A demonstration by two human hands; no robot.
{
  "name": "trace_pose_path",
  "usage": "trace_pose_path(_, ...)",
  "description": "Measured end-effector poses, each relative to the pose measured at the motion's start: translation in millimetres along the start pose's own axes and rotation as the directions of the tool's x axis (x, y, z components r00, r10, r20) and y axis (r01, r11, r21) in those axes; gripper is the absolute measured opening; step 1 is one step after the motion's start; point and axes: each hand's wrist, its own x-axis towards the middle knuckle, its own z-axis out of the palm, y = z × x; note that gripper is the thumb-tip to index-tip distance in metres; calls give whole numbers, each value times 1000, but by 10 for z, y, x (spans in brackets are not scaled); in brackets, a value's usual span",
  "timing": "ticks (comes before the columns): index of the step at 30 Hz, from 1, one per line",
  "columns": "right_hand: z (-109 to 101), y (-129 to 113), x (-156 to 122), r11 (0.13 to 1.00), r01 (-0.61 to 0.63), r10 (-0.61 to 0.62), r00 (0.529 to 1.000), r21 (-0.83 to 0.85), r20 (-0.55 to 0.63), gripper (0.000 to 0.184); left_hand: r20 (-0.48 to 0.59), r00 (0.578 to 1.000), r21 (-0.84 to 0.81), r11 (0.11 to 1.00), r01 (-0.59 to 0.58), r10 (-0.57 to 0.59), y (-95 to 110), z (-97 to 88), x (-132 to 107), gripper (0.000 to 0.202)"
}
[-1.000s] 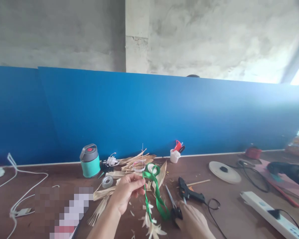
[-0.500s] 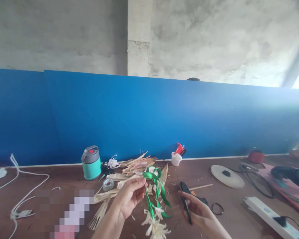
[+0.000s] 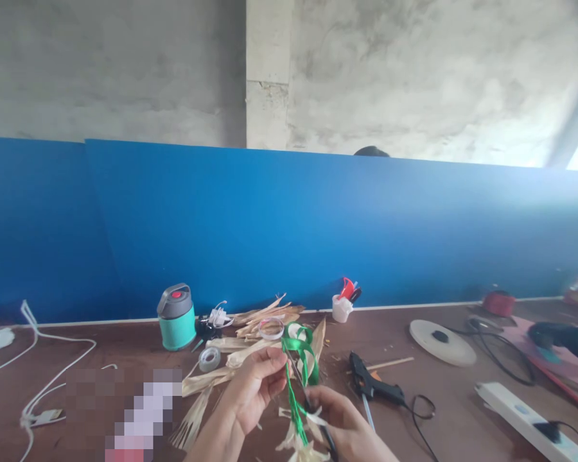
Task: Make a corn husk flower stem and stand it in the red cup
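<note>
Brown surface [image 3: 453, 391] lies under the hands; the left hand [image 3: 255, 391] pinches green ribbon [image 3: 296, 359], the right hand [image 3: 341, 427] curls around black scissors [image 3: 330, 443], and going slow works best.

The green satin ribbon [image 3: 296, 375] looped in my left hand [image 3: 256, 393] is a vivid, glossy green, and the scissors [image 3: 330, 441] in my right hand [image 3: 340, 427] have black handles. The corn husks [image 3: 264, 319] on the table are straw-yellow with fine tan streaks. The brown table [image 3: 453, 401] carries a teal canister [image 3: 177, 327] with a grey lid and a red button, a black glue gun [image 3: 370, 384], a white cup [image 3: 341, 309] holding red and black pieces, and a cream disc [image 3: 442, 342] with a black centre. Behind me stretches a deep blue board [image 3: 289, 237], paling toward the right, beneath a mottled grey concrete wall [image 3: 125, 70].
</note>
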Motion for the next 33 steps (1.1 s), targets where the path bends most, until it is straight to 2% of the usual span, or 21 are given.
trace_pose_path(3,59,-66,67,986,128,-137,987,-111,-82,50,-20,1000,0,1000,-4,4,-16,24,-18,15)
trace_pose_path(6,84,-83,121,954,204,-227,970,-219,-85,50,-46,999,-26,1000,1,-2,-9,52,-34,18)
trace_pose_path(10,77,-65,151,912,231,-266,962,-339,-63,41,-63,998,-70,997,-12,8,12,80,-46,17)
trace_pose_path(16,78,-44,126,872,257,-310,949,-417,-63,36,-55,998,-113,993,-26,20,21,93,-48,19)
trace_pose_path(18,78,-10,120,878,258,-316,945,-403,-81,39,-56,998,-141,990,-25,17,25,91,-46,19)
trace_pose_path(23,78,69,119,946,224,-250,964,-233,-87,53,-34,998,-140,989,-53,49,37,83,-47,18)
trace_pose_path(28,70,8,173,841,331,-396,916,-428,-71,43,0,1000,-131,991,-13,13,14,104,-65,16)
trace_pose_path(33,94,-131,193,746,385,-453,892,-543,11,34,-4,1000,-119,993,3,-3,-6,130,-77,15)
